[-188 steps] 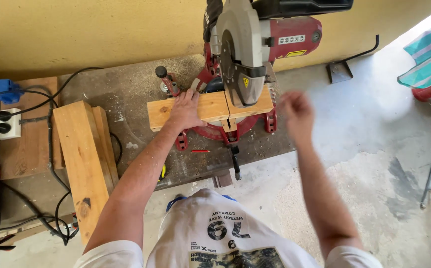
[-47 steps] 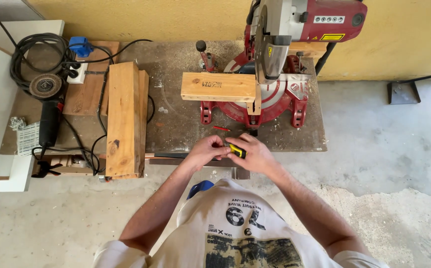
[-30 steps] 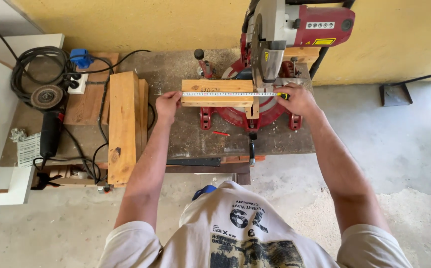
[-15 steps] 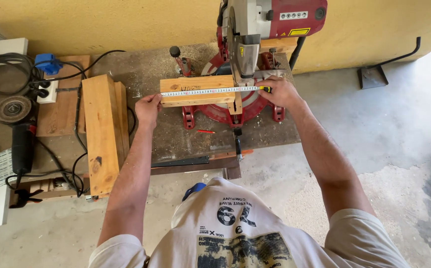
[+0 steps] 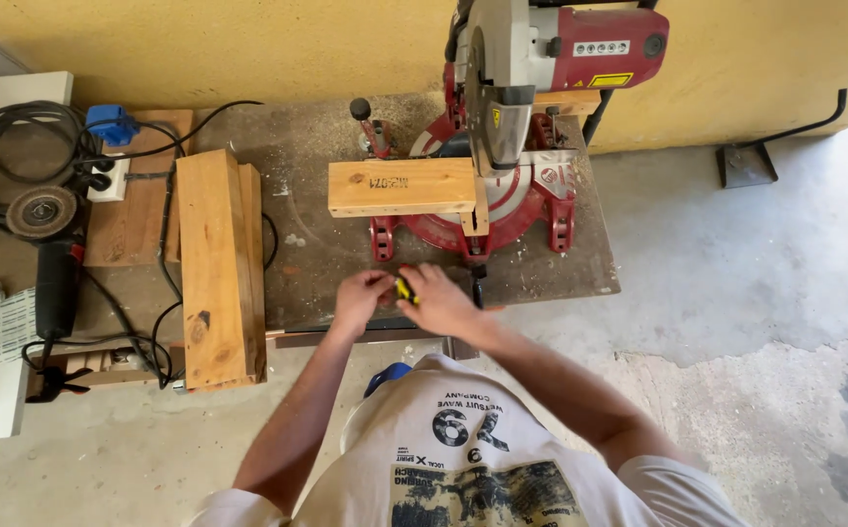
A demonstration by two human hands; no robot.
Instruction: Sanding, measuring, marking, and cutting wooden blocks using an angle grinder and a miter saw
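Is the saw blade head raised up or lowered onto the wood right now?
Raised. The saw head sits above the wood block, which looks uncut, and both hands are off it, at the table's front edge.

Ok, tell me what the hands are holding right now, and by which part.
Both hands, left hand and right hand, meet on a small yellow-and-black tape measure at the bench edge. They close around its case; the exact grip cannot be told.

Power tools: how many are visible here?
2. A red mitre saw stands on the workbench at the wall; an angle grinder lies at far left among cables. Others may be hidden.
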